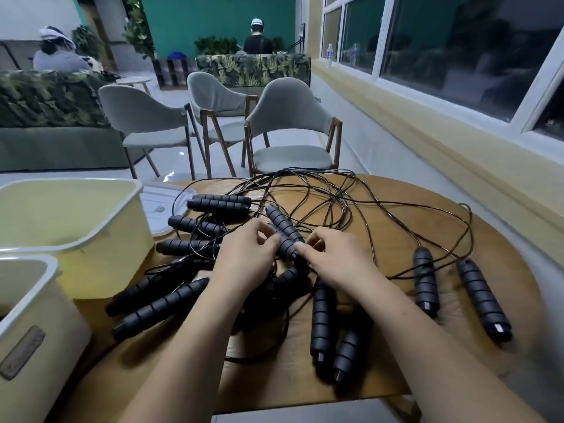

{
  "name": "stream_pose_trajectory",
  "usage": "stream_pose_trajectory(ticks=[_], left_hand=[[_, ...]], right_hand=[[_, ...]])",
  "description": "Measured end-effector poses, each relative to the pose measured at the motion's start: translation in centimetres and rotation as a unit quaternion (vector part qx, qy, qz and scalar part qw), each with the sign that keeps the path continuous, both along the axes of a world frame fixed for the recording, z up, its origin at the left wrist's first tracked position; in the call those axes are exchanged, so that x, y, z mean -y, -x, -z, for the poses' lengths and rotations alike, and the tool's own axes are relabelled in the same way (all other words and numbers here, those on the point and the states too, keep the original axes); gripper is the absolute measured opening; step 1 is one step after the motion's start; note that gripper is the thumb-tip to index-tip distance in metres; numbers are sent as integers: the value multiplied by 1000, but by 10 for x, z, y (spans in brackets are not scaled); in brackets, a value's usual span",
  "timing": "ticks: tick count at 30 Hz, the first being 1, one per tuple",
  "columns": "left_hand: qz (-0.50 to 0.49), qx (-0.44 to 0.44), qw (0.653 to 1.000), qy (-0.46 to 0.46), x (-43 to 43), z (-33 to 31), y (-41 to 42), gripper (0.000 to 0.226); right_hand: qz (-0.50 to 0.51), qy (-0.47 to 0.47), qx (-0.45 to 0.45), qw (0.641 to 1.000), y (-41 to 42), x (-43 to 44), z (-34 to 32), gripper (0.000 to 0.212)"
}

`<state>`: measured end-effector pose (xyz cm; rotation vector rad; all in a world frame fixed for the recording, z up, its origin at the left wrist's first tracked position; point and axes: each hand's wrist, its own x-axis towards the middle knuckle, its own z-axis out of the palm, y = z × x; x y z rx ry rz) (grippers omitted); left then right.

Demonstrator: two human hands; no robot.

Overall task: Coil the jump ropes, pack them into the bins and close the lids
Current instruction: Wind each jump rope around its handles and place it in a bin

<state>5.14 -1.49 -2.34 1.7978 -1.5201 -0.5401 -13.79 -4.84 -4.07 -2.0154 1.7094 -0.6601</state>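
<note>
1. The left hand [244,254] and right hand [332,261], fingers curled, pinch one black handle [288,242] between them.
2. The jump ropes [424,279] lie tangled across the wooden surface [396,248].
3. Two open bins [106,264] stand at its left edge.

On a round wooden worktop [393,239] lies a tangle of black jump ropes [320,193], their thin cords looping across the far half. The left grip [244,254] and right grip [332,257] meet at the middle, both pinching a ribbed middle handle [285,236] that slants away to the far left. Two handles [482,303] lie side by side near the right edge, two more [323,322] stand nearest the person, and others fan out on the left [158,303]. Two open cream bins sit at the left, the far bin [91,239] and the near bin [45,300], with a white lid [158,206] lying flat beside the far one.
</note>
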Motion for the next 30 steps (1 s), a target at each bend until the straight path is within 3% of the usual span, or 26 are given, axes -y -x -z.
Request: stream_pose_trajectory(ticks=[5,8,11,18,21,26,30], left_hand=[[-14,-45,998,-36,8,5,-3,26],[-4,-84,995,-53,11,5,2,38],[-9,-28,999,-38,13,8,8,57],[-15,20,999,-34,12,10,18,64],[-25,-32,998,-51,15,10,13,72],[-29,-205,978,-33,11,8,8,78],[-48,-243,969,5,12,7,7,85]], right_hand=[[26,-16,44,999,-4,21,1,19],[34,-38,32,998,-11,31,6,27],[43,-50,18,998,-17,38,15,33],[59,-82,77,992,-20,46,23,26],[59,-72,116,989,-18,48,26,21],[54,-36,152,986,-16,45,14,23],[51,6,218,975,-9,34,-7,18]])
